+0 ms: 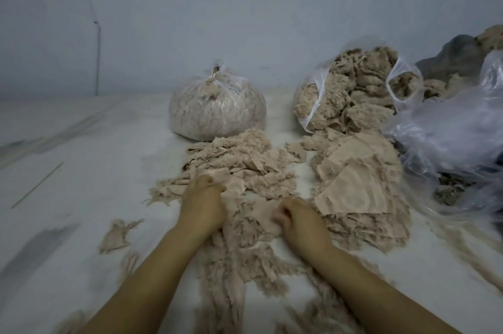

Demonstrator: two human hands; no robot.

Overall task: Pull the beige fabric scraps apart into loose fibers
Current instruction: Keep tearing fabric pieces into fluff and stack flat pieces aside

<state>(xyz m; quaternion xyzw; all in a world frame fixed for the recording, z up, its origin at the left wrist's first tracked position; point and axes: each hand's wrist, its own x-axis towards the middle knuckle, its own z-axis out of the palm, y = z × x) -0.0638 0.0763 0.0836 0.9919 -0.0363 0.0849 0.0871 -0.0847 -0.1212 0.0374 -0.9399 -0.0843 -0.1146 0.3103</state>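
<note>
We're looking at a tied clear bag [217,109] of fluff sitting at the back by the wall, w/ an open bag [351,89] spilling clumps to its right and crumpled loose plastic [451,138] crowding the far right. The beige fabric scraps [242,170] are lying heaped on the white surface [81,170] in front of us, frayed and stringy, flatter sheets [359,178] piled on the right. Left hand [202,206] and right hand [302,220] are both curling fingers around one scrap btwn them. Fingertips are blurring, bottom edge is cutting off more fluff.
</note>
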